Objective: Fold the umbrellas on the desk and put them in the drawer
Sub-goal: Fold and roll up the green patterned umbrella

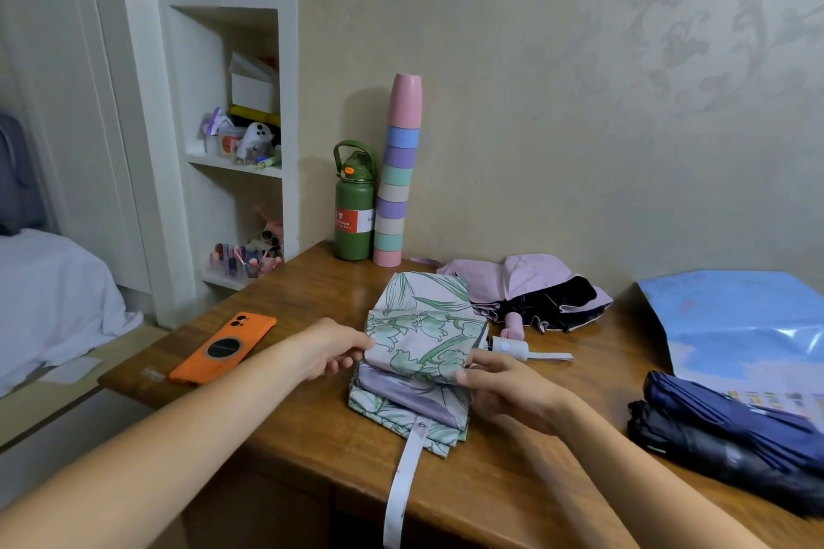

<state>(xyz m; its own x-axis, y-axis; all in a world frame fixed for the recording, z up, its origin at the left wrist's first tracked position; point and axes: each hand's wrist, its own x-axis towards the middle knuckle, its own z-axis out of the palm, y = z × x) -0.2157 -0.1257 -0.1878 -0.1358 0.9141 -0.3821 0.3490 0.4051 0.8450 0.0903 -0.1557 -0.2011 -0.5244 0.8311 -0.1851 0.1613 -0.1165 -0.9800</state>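
Fingers of left hand [332, 350] and right hand [501, 383]: pinching opposite edges of floral umbrella [421, 352], canopy folded flat, mid-table [285, 428]. Pink umbrella [517, 281]: behind it, unfolded. Navy umbrella [731, 428]: right edge. Orange phone [223, 348]: left

We see two bare forearms reaching in from the bottom edge, with no sleeves, cuffs or gloves anywhere along them. Our left hand [327, 350] and right hand [504, 388] wear no rings, and neither wrist carries a watch, band or bracelet. The fingers [479, 375] are slim, the nails short and plain as far as we can tell, with no polish that shows. No clothing enters the view at all.
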